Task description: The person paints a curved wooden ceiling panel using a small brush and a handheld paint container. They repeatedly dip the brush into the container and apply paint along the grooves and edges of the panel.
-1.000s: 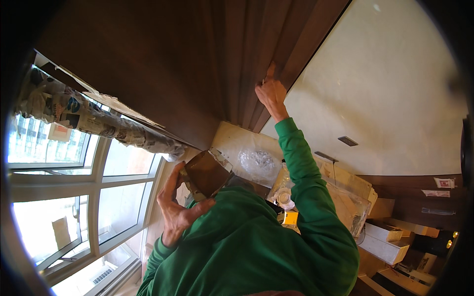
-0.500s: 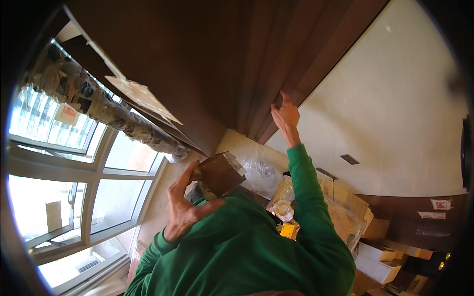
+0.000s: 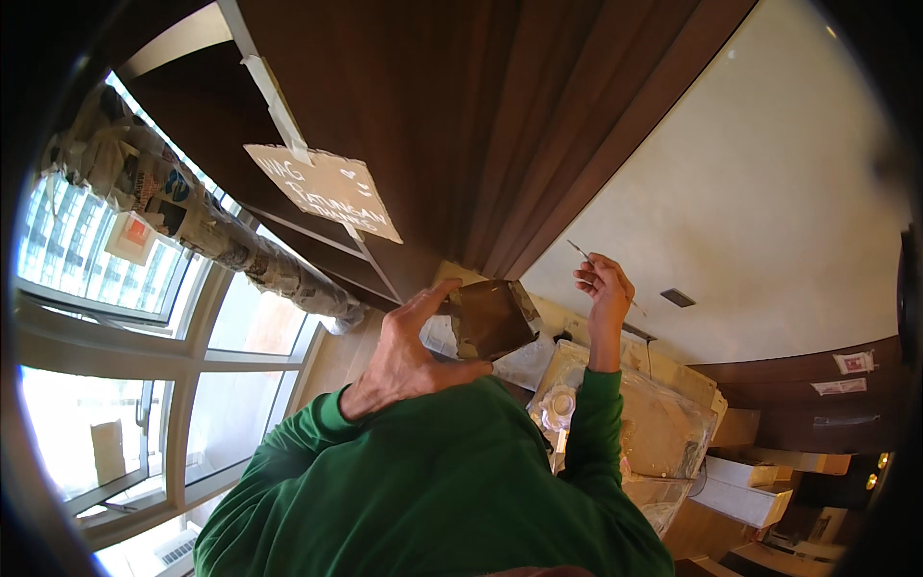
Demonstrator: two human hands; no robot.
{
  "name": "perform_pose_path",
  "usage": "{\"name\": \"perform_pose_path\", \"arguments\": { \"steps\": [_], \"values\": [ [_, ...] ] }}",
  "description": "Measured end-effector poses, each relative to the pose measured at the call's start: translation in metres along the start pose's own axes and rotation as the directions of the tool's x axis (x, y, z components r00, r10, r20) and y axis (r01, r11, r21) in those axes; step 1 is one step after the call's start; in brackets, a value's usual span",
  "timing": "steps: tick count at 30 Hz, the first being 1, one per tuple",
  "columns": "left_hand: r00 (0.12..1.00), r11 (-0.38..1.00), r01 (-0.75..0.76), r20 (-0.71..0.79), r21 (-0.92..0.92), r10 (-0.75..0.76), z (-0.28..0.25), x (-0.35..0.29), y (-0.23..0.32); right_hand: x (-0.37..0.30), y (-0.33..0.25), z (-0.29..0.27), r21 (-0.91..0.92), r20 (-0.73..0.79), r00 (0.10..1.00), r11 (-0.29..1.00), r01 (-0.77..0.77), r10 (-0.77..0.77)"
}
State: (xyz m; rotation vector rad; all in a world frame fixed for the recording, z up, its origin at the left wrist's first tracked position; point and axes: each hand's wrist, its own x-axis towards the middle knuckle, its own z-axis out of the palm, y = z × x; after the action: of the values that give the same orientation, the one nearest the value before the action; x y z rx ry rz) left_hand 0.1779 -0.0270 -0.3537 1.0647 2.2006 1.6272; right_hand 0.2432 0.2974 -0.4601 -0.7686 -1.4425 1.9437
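My left hand [image 3: 402, 351] is closed round the side of a small square container [image 3: 495, 322], with a brown inside and ragged, taped-looking edges. It is held tilted in front of my chest. In my right hand [image 3: 608, 288], raised to the right of it, a thin fine-tipped brush [image 3: 580, 252] is pinched between thumb and fingers. The brush tip points up and left, and its handle sticks out behind the hand. Dark brown wood panelling [image 3: 548, 125] rises ahead, meeting a pale wall [image 3: 760, 202] along a slanting edge. Neither hand touches the panelling.
A handwritten cardboard sign [image 3: 327, 190] is taped up at the left. Beside the windows [image 3: 240, 404] runs a beam wrapped in newspaper and plastic [image 3: 212, 231]. A plastic-covered table [image 3: 663, 428] with a round white item [image 3: 558, 408] stands right, near opened boxes [image 3: 740, 500].
My right hand has drawn back from the panelling, down and to the right, and the brush now shows clearly. The left hand has moved the container right and slightly up.
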Motion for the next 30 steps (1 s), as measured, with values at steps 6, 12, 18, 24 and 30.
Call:
{"name": "perform_pose_path", "arguments": {
  "steps": [6,12,18,24,30],
  "values": [
    [0.996,0.997,-0.054,0.069,0.062,0.049,-0.021,-0.002,-0.009,-0.021,-0.019,0.027,0.051,-0.062,0.987,0.987,0.155,-0.151],
    [0.994,0.995,-0.097,0.059,0.028,0.095,-0.04,-0.009,-0.011,-0.005,-0.089,0.073,0.009,0.121,0.939,0.947,0.322,-0.321],
    [0.994,0.995,-0.084,0.07,-0.056,0.088,-0.06,-0.015,-0.018,0.027,-0.201,0.138,-0.264,0.271,0.697,0.645,0.717,-0.663],
    [0.997,0.997,-0.065,0.046,-0.041,0.066,-0.068,-0.016,-0.032,0.064,-0.335,0.18,-0.291,0.241,0.665,0.602,0.744,-0.706],
    [0.998,0.998,-0.017,0.062,-0.059,0.021,-0.074,-0.012,-0.038,0.118,-0.431,0.206,-0.4,0.01,0.611,0.557,0.728,-0.792]
  ]
}}
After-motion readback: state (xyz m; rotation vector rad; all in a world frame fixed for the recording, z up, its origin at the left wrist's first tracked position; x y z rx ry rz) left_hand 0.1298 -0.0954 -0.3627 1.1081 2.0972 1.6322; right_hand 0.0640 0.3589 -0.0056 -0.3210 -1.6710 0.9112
